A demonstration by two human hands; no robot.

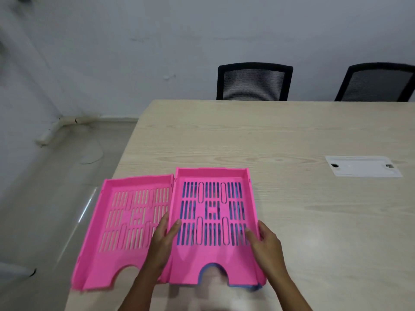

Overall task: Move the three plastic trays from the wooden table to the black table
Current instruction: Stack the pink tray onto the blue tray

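Trays: two pink, one blue under right pink tray [212, 223]; both hands' fingers clamp its sides.

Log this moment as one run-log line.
left hand: grip on right pink tray | right hand: same | blue tray beneath | left pink tray: untouched, wooden table

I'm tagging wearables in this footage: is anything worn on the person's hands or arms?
Nothing shows. The left hand and right hand are bare, with no gloves, rings, watch or bands visible. Both forearms are uncovered down to the picture's bottom edge; no sleeve comes into view.
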